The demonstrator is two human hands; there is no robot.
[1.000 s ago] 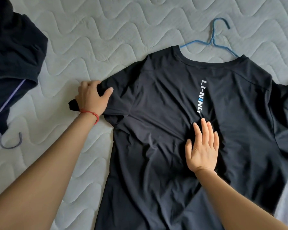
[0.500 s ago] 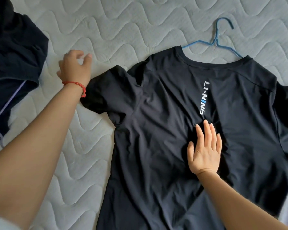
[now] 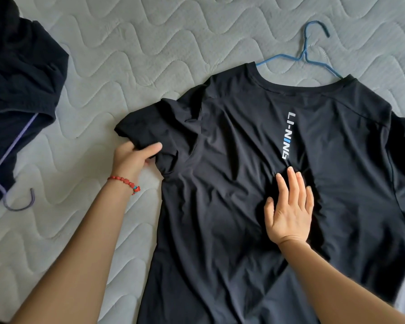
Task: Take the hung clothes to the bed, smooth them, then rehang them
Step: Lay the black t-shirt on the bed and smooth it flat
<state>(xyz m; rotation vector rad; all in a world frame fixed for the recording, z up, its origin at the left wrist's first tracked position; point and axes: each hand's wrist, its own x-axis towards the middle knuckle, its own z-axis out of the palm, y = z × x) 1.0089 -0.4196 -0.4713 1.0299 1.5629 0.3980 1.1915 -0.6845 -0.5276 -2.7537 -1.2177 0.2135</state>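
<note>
A black T-shirt with a white and blue logo lies spread on the quilted bed, still wrinkled across the middle. A blue wire hanger sticks out of its collar at the top. My left hand, with a red bead bracelet on the wrist, pinches the lower edge of the shirt's left sleeve between thumb and fingers. My right hand lies flat with straight fingers, pressing the fabric just below the logo.
A second dark garment on a purple hanger lies bunched at the left edge of the bed. Bare quilted mattress shows between the two garments and above the shirt.
My left hand let go of the sleeve tip, lifted up and left, then came back down and took the sleeve's lower edge. The sleeve now lies spread wider. My right hand has stayed put.
</note>
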